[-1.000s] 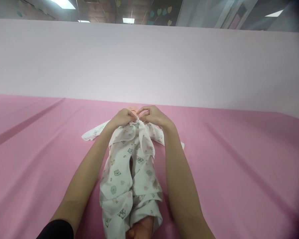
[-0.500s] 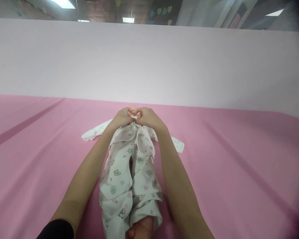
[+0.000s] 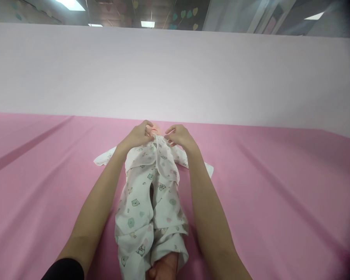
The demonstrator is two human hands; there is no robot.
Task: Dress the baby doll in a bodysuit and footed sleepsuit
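Observation:
A baby doll in a white garment (image 3: 140, 202) printed with small bears lies on its back, its feet toward me. Part of its pinkish head (image 3: 155, 129) shows between my hands, and a bare foot (image 3: 167, 266) sticks out of one trouser leg. My left hand (image 3: 138, 135) is at the left side of the collar, fingers curved and apart, thumb near the cloth edge. On the collar's other side, my right hand (image 3: 181, 137) hovers with loosely bent, spread fingers. The garment's front flaps overlap at the chest.
A pink padded surface (image 3: 268, 202) with creases lies under the doll. Behind it rises a white wall (image 3: 175, 74). The sleeves (image 3: 105, 156) stretch out to both sides, and a black band (image 3: 64, 269) is on my left forearm.
My hands, which were together pinching at the collar, have moved apart to either side. The collar and more of the doll's head now show between them.

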